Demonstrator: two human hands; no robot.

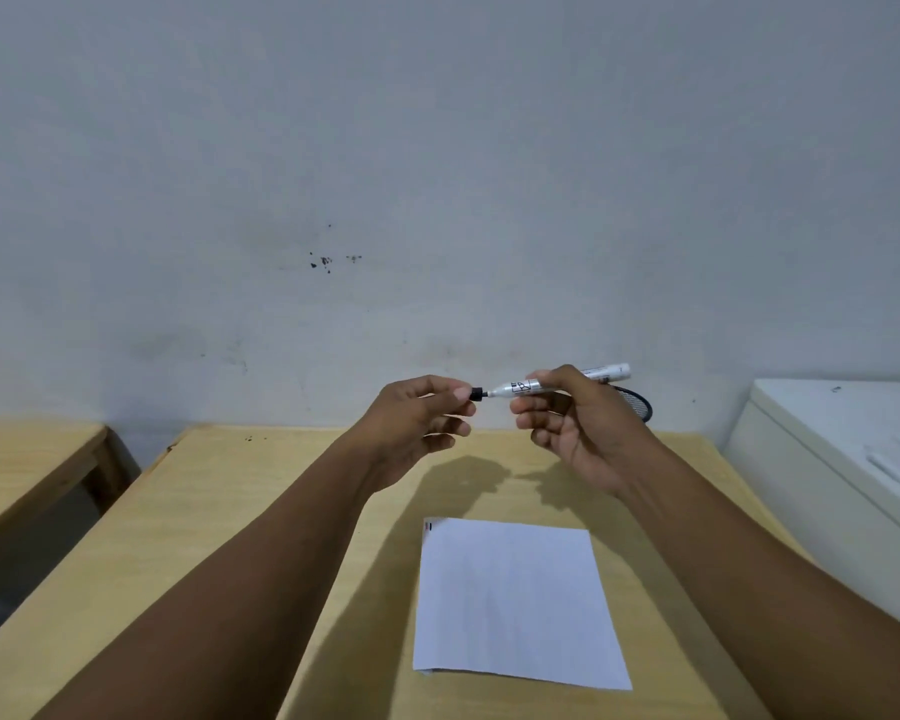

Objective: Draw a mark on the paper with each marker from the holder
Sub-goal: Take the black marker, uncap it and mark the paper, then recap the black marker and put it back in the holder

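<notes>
Dim, flat indoor light w/ cool grey-blue cast, esp. on wall (437, 148) filling upper frame. Source seems overhead, slightly behind wall side: soft shadows of hands fall on table (219, 511) at centre, toward bottom of frame. No glare. Paper (515, 600) lower centre brightest spot, tinted bluish. Wide-angle distortion: table edges splay outward at lower corners. Slight softness overall, mild compression smear.

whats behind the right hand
A dark mesh holder on the far edge of the table shows just past the right hand, which grips a white marker. The hand covers most of the holder, so its contents cannot be seen.
</notes>
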